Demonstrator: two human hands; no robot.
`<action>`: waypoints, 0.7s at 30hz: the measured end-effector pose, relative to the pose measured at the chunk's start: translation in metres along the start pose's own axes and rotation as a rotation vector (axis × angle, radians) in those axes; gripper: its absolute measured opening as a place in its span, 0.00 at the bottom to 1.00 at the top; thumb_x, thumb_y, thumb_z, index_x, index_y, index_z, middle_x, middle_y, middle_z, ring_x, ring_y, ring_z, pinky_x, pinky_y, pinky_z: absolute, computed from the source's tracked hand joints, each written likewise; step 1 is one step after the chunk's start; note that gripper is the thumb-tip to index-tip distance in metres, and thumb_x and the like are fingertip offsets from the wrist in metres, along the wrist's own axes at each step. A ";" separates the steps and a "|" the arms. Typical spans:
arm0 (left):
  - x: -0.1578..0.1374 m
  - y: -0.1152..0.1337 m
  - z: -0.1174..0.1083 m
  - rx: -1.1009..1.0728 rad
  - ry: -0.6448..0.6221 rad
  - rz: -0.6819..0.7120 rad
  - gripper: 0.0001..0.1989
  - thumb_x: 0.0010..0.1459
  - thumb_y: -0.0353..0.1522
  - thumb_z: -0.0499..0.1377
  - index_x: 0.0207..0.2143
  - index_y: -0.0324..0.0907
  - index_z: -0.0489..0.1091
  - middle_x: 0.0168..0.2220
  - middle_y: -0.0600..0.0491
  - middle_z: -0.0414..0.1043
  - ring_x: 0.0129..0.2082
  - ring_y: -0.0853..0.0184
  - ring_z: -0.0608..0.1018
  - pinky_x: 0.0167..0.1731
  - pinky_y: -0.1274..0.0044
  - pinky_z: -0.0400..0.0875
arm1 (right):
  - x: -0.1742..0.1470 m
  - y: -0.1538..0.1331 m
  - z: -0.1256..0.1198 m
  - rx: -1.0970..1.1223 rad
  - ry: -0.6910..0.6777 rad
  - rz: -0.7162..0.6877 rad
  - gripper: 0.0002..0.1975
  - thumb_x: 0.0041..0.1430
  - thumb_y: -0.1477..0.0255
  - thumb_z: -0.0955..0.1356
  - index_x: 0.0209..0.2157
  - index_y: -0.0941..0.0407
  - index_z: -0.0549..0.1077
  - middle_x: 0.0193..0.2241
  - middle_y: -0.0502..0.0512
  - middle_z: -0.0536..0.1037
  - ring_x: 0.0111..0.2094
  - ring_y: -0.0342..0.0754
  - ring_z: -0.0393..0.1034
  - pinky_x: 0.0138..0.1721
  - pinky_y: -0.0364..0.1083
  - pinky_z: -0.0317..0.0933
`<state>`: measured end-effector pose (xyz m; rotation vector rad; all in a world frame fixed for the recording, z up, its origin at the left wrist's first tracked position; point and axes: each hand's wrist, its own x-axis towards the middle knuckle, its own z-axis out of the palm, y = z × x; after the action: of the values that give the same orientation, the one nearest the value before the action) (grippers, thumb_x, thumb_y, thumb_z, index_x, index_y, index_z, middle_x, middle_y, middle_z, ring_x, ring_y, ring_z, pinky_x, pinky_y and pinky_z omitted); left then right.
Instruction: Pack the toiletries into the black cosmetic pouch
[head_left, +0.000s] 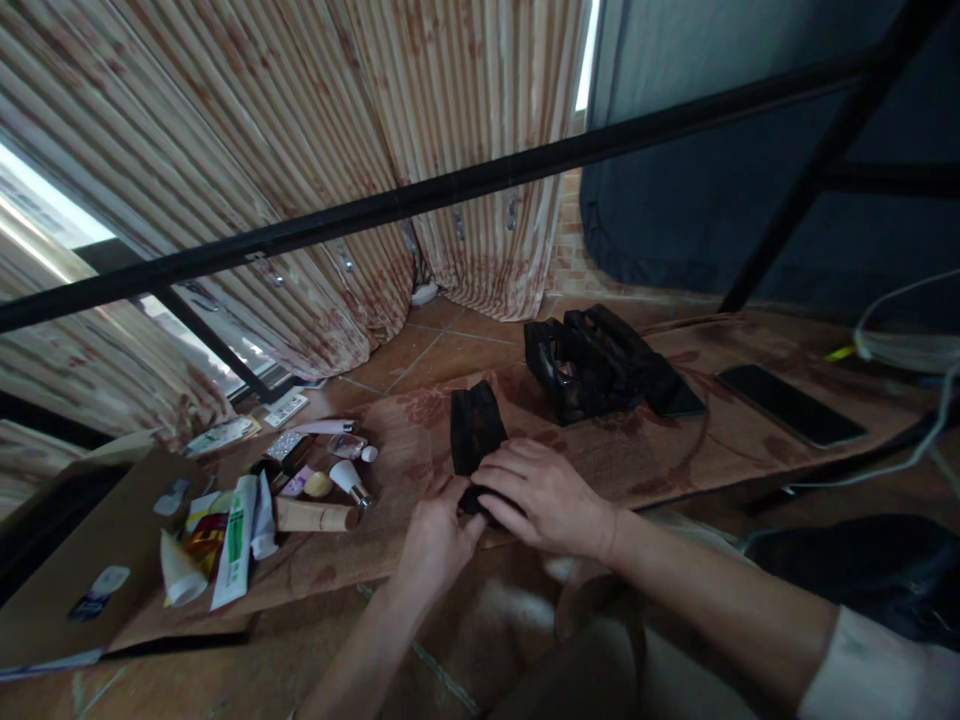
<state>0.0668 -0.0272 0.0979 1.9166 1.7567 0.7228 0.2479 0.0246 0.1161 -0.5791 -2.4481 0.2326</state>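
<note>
A small black pouch (478, 430), partly see-through, sits at the near middle of the cloth-covered bench. My left hand (441, 530) is closed at its near end, thumb and fingers pinching the black fabric. Over that same end lies my right hand (546, 495), its fingers curled onto the fabric and touching the left fingertips. The gripped part is mostly hidden under my fingers. Further back to the right stands a larger black mesh bag (585, 365) with things inside that I cannot make out.
Left on the bench cloth (405, 440) are a green-and-white tube (236, 540), a white cone-shaped tube (182, 570), several small cosmetics and a cardboard box (135, 540). A phone (791, 403) lies at right, near a white cable (915, 450). A black rail (450, 190) crosses behind.
</note>
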 end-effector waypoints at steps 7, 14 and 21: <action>-0.004 -0.007 -0.009 -0.018 -0.022 0.009 0.09 0.52 0.32 0.60 0.38 0.46 0.74 0.32 0.52 0.73 0.30 0.66 0.75 0.31 0.75 0.69 | -0.010 -0.003 0.022 -0.197 -0.290 0.032 0.18 0.65 0.67 0.63 0.53 0.62 0.66 0.33 0.60 0.77 0.36 0.51 0.70 0.44 0.51 0.57; -0.009 0.000 -0.014 -0.101 -0.007 -0.078 0.19 0.54 0.37 0.59 0.49 0.44 0.72 0.23 0.57 0.68 0.22 0.71 0.69 0.24 0.79 0.64 | -0.009 0.006 0.018 -0.235 -0.317 0.026 0.14 0.68 0.69 0.61 0.50 0.55 0.71 0.29 0.55 0.77 0.31 0.48 0.69 0.37 0.48 0.51; -0.043 0.061 -0.055 -0.414 0.052 0.107 0.15 0.57 0.45 0.57 0.38 0.47 0.76 0.26 0.52 0.71 0.25 0.68 0.73 0.23 0.76 0.69 | -0.008 0.003 0.017 -0.196 -0.342 0.036 0.11 0.67 0.70 0.61 0.42 0.55 0.74 0.28 0.54 0.77 0.32 0.49 0.69 0.38 0.49 0.52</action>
<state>0.0755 -0.0774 0.1750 1.7256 1.4026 1.0883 0.2443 0.0235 0.0972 -0.7185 -2.8141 0.1130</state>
